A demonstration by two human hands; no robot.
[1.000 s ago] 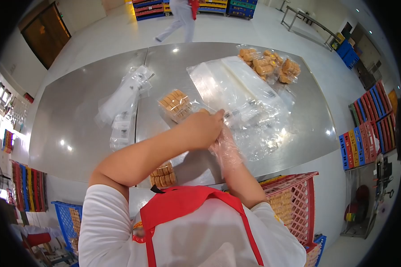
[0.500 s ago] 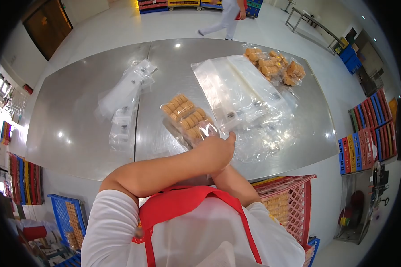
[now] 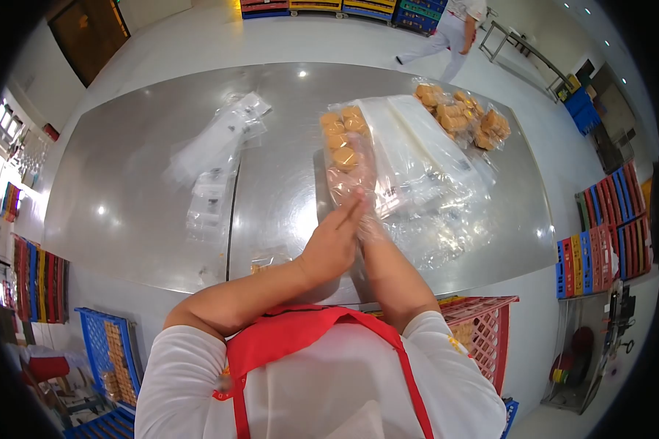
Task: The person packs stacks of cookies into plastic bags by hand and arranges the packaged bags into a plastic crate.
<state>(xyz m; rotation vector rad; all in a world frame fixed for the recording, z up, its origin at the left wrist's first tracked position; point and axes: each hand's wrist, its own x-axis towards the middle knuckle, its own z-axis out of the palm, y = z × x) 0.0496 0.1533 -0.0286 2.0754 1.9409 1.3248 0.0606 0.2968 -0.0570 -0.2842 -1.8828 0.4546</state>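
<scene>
My right hand (image 3: 359,162) is covered by clear plastic and curls along round tan biscuits (image 3: 344,157). More biscuits (image 3: 353,115) sit just beyond its fingers, under shiny wrap. Glare hides whether hand and biscuits share one layer of plastic. Close to my right wrist, my left hand (image 3: 335,240) pinches the edge of the clear plastic bag (image 3: 342,189), fingers pointing forward. To the right of my right hand lies a stack of flat clear bags (image 3: 406,146). A small wrapped pack (image 3: 271,261) shows beside my left forearm, partly hidden by it.
Filled biscuit packs (image 3: 458,117) are heaped at the steel table's (image 3: 139,219) far right. Loose flat bags (image 3: 216,150) lie left of the table seam. Crates stand nearby: a red one (image 3: 483,329) and a blue one (image 3: 106,351). Another person (image 3: 458,33) walks beyond the table.
Both hands have moved forward, with the biscuits shifting right and away, against the bag stack. My left hand no longer crosses over my right wrist. The other person has walked right.
</scene>
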